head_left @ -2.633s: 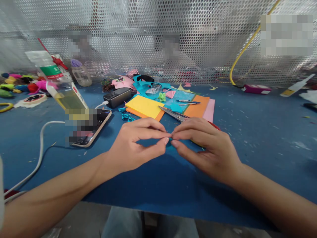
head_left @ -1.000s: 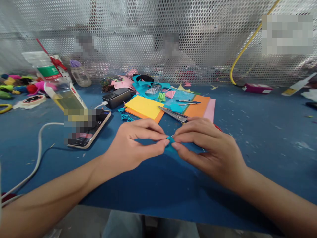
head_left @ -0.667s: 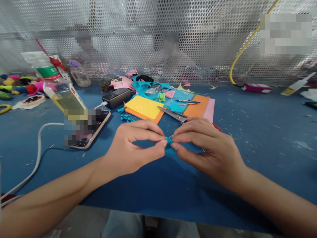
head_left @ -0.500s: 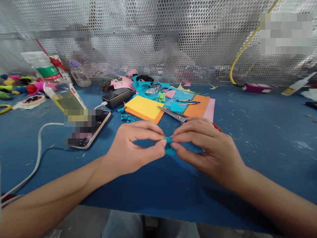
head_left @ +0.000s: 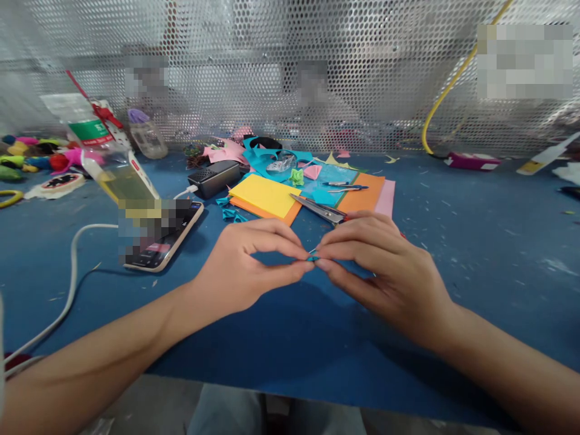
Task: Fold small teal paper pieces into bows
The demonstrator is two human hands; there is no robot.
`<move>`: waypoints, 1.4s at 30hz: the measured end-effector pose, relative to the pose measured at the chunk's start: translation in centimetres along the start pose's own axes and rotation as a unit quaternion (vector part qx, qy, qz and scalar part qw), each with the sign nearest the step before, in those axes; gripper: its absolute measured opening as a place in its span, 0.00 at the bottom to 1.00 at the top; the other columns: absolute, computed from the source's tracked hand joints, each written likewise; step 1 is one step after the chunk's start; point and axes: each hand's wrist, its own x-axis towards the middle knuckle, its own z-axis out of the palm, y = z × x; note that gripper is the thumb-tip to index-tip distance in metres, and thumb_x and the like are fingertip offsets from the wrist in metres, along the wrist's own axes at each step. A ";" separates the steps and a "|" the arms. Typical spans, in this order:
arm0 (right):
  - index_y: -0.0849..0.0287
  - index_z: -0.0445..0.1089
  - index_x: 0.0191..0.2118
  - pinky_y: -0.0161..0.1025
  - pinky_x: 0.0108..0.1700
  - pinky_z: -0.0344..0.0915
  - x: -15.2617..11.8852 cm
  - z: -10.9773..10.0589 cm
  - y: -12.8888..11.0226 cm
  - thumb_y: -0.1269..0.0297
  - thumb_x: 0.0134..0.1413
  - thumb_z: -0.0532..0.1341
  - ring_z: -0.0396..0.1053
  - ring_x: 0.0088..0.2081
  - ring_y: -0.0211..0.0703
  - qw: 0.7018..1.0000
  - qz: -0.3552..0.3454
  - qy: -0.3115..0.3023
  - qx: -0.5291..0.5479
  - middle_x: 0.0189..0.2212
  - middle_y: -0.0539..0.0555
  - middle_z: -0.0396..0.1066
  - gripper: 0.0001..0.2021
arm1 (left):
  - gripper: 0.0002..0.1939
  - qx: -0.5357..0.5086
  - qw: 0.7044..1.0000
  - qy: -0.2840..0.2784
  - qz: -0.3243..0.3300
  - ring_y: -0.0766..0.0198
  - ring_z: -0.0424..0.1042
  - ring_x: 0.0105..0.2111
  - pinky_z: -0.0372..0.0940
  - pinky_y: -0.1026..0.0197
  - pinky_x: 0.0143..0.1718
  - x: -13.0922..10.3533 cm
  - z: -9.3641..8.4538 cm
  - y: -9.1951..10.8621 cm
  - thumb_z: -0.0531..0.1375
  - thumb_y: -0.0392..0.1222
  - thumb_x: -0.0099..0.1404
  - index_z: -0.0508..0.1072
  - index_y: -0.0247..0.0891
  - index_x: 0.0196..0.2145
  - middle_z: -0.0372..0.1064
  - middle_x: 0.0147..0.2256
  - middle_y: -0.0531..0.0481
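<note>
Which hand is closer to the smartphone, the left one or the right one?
Left. The left hand is to the right of the smartphone, with a gap between them; the right hand is farther off on that same side, past the left hand.

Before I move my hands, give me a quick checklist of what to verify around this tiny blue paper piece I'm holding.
1. Fingers of the left hand on the small folded teal-blue paper piece: ok, pinching it.
2. Fingers of the right hand on it too: ok, at its other end.
3. Folds neat: cannot tell, the fingers cover most of it.
4. Steel scissors with red handles free of the right hand: cannot tell, the hand hides part of them.
5. Black-screened phone in a pale case away from the left hand: ok, apart on the table.
6. Thin white cable free of the left forearm: cannot tell, they overlap in view.
</note>
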 end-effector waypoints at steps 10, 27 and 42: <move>0.54 0.67 0.30 0.47 0.45 0.62 0.2 0.2 -0.1 0.71 0.50 0.61 0.71 0.33 0.42 0.998 0.049 0.027 -0.002 0.28 0.49 0.73 0.04 | 0.04 -0.041 0.991 0.007 -0.124 0.65 0.72 0.28 0.68 0.67 0.28 -0.1 0.3 -0.1 0.65 0.39 0.54 0.77 0.36 0.28 0.75 0.27 0.50; 0.53 0.68 0.31 0.49 0.54 0.52 -0.1 0.1 -0.7 0.68 0.54 0.59 0.71 0.34 0.39 0.998 0.046 -0.030 -0.004 0.30 0.47 0.73 0.03 | 0.04 0.027 0.994 -0.028 -0.100 0.69 0.67 0.26 0.65 0.66 0.29 -0.6 0.3 -0.1 0.65 0.39 0.52 0.74 0.37 0.26 0.71 0.26 0.53; 0.53 0.68 0.28 0.53 0.52 0.51 0.0 0.4 -0.8 0.69 0.51 0.59 0.71 0.34 0.41 0.993 0.115 -0.027 0.023 0.29 0.47 0.73 0.04 | 0.12 -0.061 0.975 0.003 -0.212 0.72 0.64 0.20 0.59 0.72 0.18 0.1 0.7 -0.4 0.69 0.40 0.45 0.70 0.35 0.23 0.67 0.21 0.55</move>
